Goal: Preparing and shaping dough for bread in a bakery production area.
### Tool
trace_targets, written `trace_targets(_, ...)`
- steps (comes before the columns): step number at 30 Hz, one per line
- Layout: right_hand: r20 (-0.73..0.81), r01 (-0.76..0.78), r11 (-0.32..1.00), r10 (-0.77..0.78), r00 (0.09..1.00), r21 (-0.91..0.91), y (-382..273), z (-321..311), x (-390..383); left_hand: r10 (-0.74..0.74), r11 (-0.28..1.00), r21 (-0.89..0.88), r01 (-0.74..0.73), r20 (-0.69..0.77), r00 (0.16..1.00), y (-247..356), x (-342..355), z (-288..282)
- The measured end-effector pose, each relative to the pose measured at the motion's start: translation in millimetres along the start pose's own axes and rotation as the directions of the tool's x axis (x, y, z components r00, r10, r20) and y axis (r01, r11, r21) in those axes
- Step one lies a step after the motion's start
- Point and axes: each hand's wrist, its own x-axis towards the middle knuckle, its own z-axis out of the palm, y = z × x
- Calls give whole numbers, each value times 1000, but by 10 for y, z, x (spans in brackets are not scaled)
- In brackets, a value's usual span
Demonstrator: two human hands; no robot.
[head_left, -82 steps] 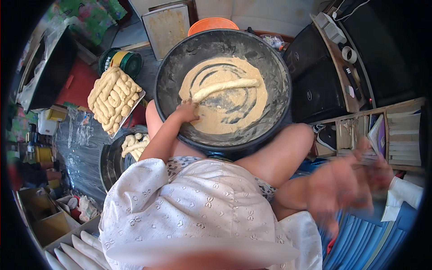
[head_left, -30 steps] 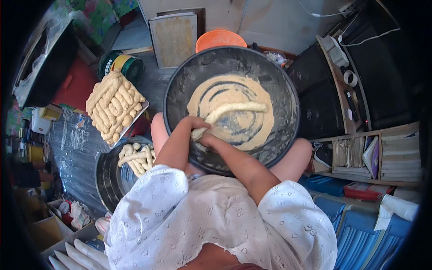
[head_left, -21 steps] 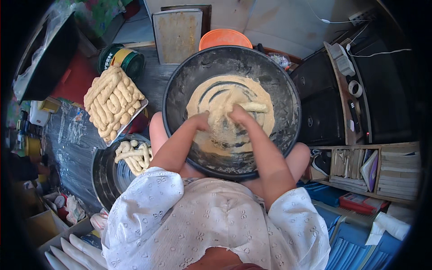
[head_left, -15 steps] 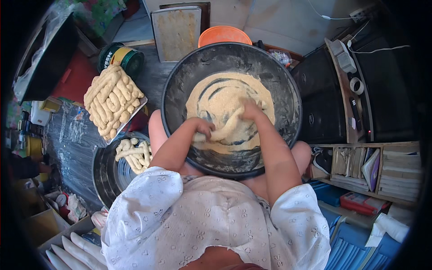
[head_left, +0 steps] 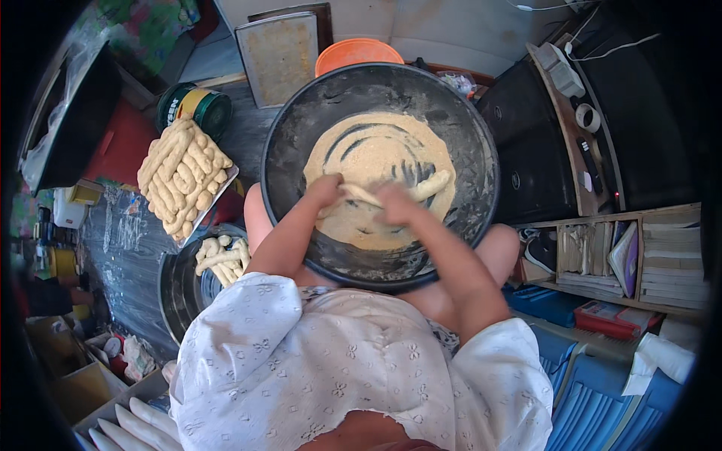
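Head view.

1. Main item: a rope of dough (head_left: 432, 185) lies across the middle of a black basin (head_left: 460, 131), its free thick end toward 3 o'clock, on a bed of tan powder (head_left: 368, 158). The powder presumably coats the dough and limits sticking.

2. Left hand (head_left: 325, 189): at 9 o'clock within the basin, fingers curled in on the dough's left part, probably to anchor it.

3. Right hand (head_left: 395, 204): near the basin's centre, over the dough's middle. Motion blur hides the fingers; whether they pinch or press cannot be told.

4. Support: the basin sits between the person's spread legs, likely bracing it and keeping it within reach of both hands.

5. Side stock: at 9 o'clock of the basin, dough pieces (head_left: 180, 173) are stacked crosswise on a tray (head_left: 219, 195), probably to save space. At 8 o'clock, a second basin (head_left: 170, 293) holds loose dough strips (head_left: 223, 258).

6. Markings: a green bucket (head_left: 214, 114) at 10 o'clock carries a yellow label with bold lettering. The badges on the black cabinet (head_left: 526, 135) at 3 o'clock are too small to read.
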Motion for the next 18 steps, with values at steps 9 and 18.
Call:
trace_targets(9, -449, -642, 766, 563, 693, -31, 645, -201, -27, 65, 911, 409, -42, -43, 997, 145, -208, 140)
trace_targets(18, 557, -312, 948, 292, 778, -61, 191, 244, -341, -21, 853, 503, 136, -227, 974, -48, -127, -14)
